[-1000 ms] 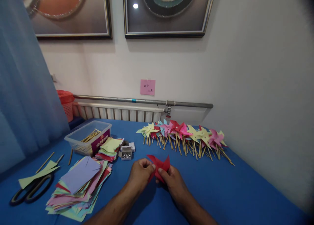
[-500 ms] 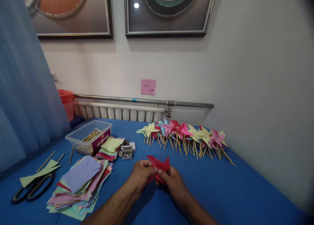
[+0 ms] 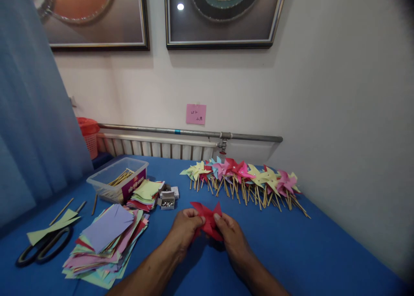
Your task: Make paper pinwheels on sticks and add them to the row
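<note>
Fingertips of my left hand (image 3: 185,228) and right hand (image 3: 233,239) pinch the red paper pinwheel (image 3: 208,220) just above the table's near-middle, and I judge too hard a squeeze could crease or tear its folded points.

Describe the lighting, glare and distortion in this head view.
Head view: soft, even room light; lamp glare on the framed pictures' glass; faint shadows under both hands folding the red paper; wide-angle bowing of the pipe; dark vignetting top right; pinwheels stay fairly sharp.
</note>
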Demonstrator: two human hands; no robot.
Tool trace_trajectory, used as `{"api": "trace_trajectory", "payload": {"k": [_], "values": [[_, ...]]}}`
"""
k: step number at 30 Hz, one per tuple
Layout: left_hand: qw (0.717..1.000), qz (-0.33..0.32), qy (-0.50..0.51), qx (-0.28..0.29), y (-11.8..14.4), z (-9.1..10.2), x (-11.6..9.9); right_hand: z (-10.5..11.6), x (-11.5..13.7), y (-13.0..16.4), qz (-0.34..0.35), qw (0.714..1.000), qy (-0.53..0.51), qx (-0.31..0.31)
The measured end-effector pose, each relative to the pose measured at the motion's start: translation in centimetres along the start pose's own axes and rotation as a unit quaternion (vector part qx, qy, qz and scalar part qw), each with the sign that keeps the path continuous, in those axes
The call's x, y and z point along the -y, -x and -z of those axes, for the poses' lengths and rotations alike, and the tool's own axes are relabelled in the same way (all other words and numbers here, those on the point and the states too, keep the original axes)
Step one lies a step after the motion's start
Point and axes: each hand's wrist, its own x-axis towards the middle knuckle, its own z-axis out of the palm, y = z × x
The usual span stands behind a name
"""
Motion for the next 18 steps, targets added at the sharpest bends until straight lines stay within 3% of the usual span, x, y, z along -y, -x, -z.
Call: {"api": "trace_trajectory", "payload": {"k": [8, 18], "values": [[1.0, 0.003, -0.025, -0.01, -0.1, -0.1, 0.0, 0.1, 0.3, -0.1, 0.036, 0.999, 0.018, -0.025], [1.0, 0.006, -0.026, -0.014, 0.4, -0.4, -0.5, 0.6, -1.0, -0.7, 0.029, 0.998, 0.04, -0.03]]}}
